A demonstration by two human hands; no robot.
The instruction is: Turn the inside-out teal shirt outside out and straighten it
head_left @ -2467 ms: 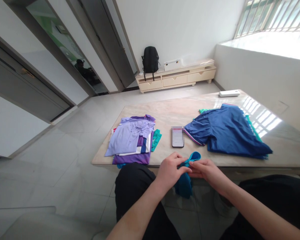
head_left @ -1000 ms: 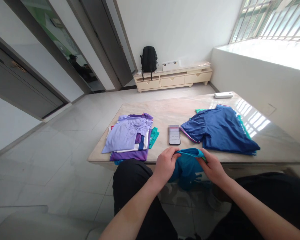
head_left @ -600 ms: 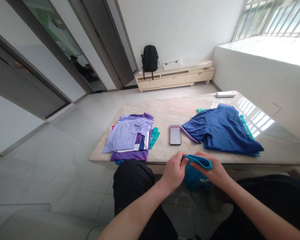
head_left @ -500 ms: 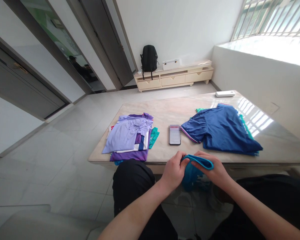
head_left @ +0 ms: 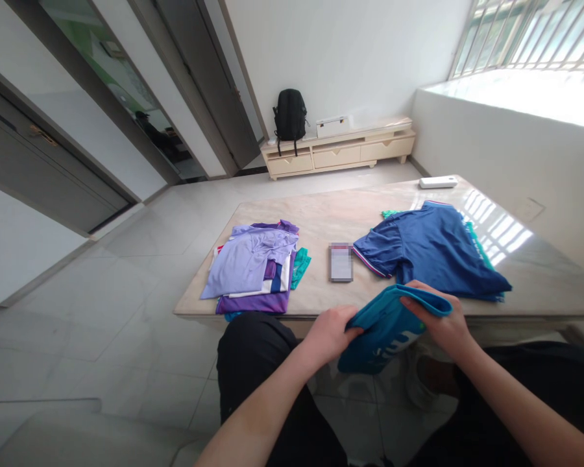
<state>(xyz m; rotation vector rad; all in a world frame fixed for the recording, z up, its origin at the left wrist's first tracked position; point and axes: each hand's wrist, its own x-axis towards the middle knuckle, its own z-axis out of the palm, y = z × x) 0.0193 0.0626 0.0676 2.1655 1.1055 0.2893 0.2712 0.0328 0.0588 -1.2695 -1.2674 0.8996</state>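
Head view: beyond the 2 hands stretches the marble table (head_left: pixel 370 214). On it, past the right hand (head_left: pixel 440 321), lies a blue shirt (head_left: pixel 433 250); past the left hand (head_left: pixel 328 334), a folded purple stack (head_left: pixel 253 269); between them, a phone (head_left: pixel 341 263). Both hands are closed on a teal garment (head_left: pixel 382 331), pinching its 2 upper corners just off the near table edge, above the lap.

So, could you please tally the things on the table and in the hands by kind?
Clothing groups: 3 - the teal garment held by the left hand and right hand, the folded purple stack, the blue shirt pile.
Phones: 1 - the phone.
White boxes: 1 - the white device at the far edge.
Total: 5.
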